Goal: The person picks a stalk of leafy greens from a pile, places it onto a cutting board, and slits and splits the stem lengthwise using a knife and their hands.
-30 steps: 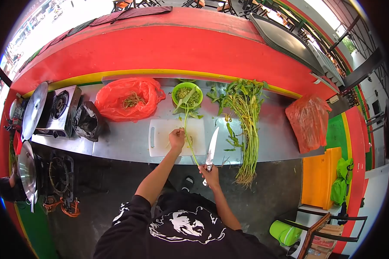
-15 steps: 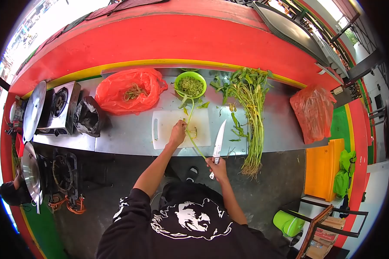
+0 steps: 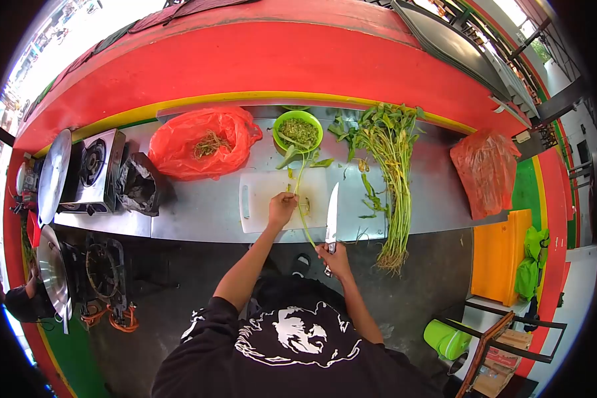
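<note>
My right hand (image 3: 335, 261) is closed round the handle of a kitchen knife (image 3: 333, 215), its blade pointing away from me. The same hand also grips the lower end of a long water spinach stalk (image 3: 300, 179). Fingers pinched, my left hand (image 3: 283, 208) is at the middle of that stalk, above a white cutting board (image 3: 262, 182). Small green scraps lie on the board. Beyond it stands a green bowl (image 3: 298, 130) of chopped greens, with the stalk's leaves in front. To the right lies a bundle of water spinach (image 3: 395, 186), roots toward me.
A red plastic bag (image 3: 172, 142) holding roots lies left of the bowl. Further left are a black bag (image 3: 139, 186) and a gas stove (image 3: 99, 166). Another red bag (image 3: 485, 174) sits at the counter's right end. A person's arm (image 3: 32, 284) shows at far left.
The view has shifted slightly. My left hand has moved a little along the stalk, while my right hand keeps the knife and the stalk's lower end.
</note>
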Available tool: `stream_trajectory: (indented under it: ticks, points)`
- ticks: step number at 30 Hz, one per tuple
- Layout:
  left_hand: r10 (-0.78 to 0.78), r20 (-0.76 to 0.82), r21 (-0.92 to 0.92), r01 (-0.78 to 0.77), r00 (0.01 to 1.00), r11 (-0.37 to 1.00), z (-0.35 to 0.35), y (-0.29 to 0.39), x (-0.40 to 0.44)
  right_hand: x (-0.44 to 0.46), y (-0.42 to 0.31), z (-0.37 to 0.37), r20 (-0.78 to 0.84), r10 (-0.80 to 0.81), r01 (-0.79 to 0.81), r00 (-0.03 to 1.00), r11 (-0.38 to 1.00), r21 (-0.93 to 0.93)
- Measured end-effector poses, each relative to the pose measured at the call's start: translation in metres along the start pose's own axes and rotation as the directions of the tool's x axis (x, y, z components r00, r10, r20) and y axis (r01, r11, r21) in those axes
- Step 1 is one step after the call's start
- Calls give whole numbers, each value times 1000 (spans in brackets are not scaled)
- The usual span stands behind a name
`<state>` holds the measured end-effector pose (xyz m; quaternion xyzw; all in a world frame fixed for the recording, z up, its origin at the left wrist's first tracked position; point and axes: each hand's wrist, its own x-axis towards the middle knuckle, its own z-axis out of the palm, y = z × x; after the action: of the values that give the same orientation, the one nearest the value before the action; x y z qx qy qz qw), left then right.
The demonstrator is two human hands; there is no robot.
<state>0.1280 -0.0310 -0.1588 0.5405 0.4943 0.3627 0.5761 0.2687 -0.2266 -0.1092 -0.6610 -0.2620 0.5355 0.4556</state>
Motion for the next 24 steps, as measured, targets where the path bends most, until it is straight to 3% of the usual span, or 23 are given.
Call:
stream_trajectory:
  ticks: [5, 7, 8, 11, 14, 17, 19, 22, 24]
  points:
    - [28, -111, 18, -26, 993, 999, 12, -1, -5, 4, 7, 5, 27, 16, -14, 1000, 998, -69]
    - [159, -169, 121, -139, 973, 983, 15, 2, -9, 3, 4, 8, 35, 36, -32, 999, 995, -92]
    - [177, -177, 202, -140, 968, 969, 16, 3, -12, 4, 3, 9, 21, 67, -64, 998, 991, -116]
    - [211, -139, 194, -182, 968, 964, 21, 6, -26, 7, 3, 11, 5, 68, -68, 998, 997, -39]
    - [421, -198, 400, -319, 885, 859, 23, 5, -32, 12, 4, 7, -10, 93, -93, 996, 993, -76]
    - [463, -225, 544, -284, 857, 790, 9, 10, -37, 11, 8, 2, -34, 97, -98, 995, 995, -18]
    - [507, -238, 736, -187, 828, 651, -4, 12, -40, 14, 19, -4, -107, 23, -23, 994, 1000, 3]
    - [328, -178, 725, -102, 928, 681, -19, 1, -39, 17, 25, -11, -210, -23, 20, 977, 1000, -14]
    - [324, -135, 703, -140, 936, 697, -21, -2, -39, 19, 29, -18, -242, -14, 10, 970, 1000, -14]
